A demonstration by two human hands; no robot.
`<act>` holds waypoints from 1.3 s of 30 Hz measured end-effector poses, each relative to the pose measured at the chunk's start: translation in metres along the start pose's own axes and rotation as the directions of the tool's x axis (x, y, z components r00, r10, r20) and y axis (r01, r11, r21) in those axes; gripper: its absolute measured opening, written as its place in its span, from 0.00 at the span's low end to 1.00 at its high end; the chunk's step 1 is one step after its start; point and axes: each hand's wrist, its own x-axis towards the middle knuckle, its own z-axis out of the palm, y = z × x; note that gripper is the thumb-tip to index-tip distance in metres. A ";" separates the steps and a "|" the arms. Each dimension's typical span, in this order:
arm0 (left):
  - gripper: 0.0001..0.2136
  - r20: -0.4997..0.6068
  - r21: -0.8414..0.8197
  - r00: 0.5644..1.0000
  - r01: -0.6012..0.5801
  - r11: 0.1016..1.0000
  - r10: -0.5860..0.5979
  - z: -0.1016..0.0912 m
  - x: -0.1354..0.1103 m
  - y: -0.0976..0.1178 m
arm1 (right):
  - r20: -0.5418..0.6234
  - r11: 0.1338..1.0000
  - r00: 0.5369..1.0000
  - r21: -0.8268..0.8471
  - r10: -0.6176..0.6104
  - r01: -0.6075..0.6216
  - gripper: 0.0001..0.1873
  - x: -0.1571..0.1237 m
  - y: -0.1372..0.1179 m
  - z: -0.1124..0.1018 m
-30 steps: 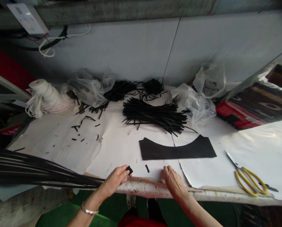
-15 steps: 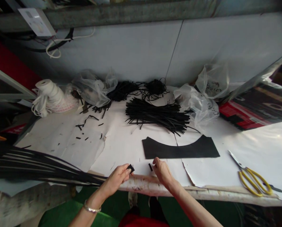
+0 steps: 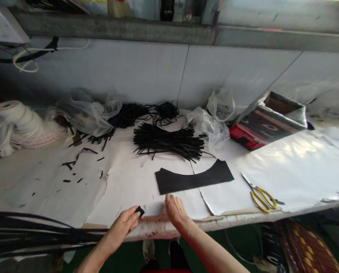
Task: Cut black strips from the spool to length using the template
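My left hand is closed on a small black piece that sticks out past the thumb, over the table's front edge. The kind of piece is too small to make out. To its right, my right hand rests low on the white table cover with its fingers curled in. Whatever those fingers hold, if anything, is hidden. Just beyond them lies a flat black panel with a curved upper edge. Behind the panel sits a thick bundle of black strips.
Yellow-handled scissors lie to the right. Long black strips hang over the front edge at left. Black scraps, a white cord spool, plastic bags and a cardboard box stand around the back.
The view has swung to the right. A small black strip that lay beside my right hand's fingers no longer shows. My left hand still grips its black piece.
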 end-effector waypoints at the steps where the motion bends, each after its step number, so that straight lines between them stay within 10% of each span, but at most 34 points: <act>1: 0.25 -0.004 -0.004 1.000 -0.003 1.000 0.003 0.000 0.000 0.002 | 0.015 1.000 1.000 0.009 0.014 -0.014 0.15 -0.006 0.007 -0.008; 8: 0.20 -0.006 0.030 0.996 -0.090 0.996 0.090 -0.001 -0.013 0.022 | 0.301 0.996 0.952 0.077 -0.059 0.037 0.10 -0.116 0.076 -0.006; 12: 0.18 -0.030 0.024 0.995 -0.099 0.995 0.100 -0.001 -0.023 0.031 | 0.323 0.972 0.935 0.225 -0.144 0.071 0.29 -0.142 0.088 0.019; 17: 0.17 -0.067 -0.059 0.995 -0.081 0.995 0.077 -0.002 -0.040 0.032 | 0.256 0.909 0.956 0.415 -0.142 0.024 0.06 -0.106 0.023 -0.013; 22: 0.15 -0.023 -0.004 0.991 -0.132 0.991 0.132 -0.005 -0.058 0.036 | 0.212 0.302 0.942 0.945 -0.260 -0.129 0.22 -0.077 -0.059 -0.067; 24: 0.16 -0.038 0.024 0.991 -0.131 0.991 0.132 -0.004 -0.064 0.038 | 0.187 0.205 0.943 0.970 -0.274 -0.133 0.26 -0.073 -0.082 -0.079; 33: 0.21 -0.007 0.048 0.982 -0.188 0.981 0.189 -0.004 -0.083 0.049 | -0.074 0.313 0.988 0.943 -0.135 0.114 0.20 -0.072 -0.123 -0.074; 39: 0.20 0.031 0.159 0.974 -0.226 0.961 0.224 -0.011 -0.087 0.055 | -0.071 0.215 0.985 0.971 -0.159 0.105 0.19 -0.080 -0.128 -0.088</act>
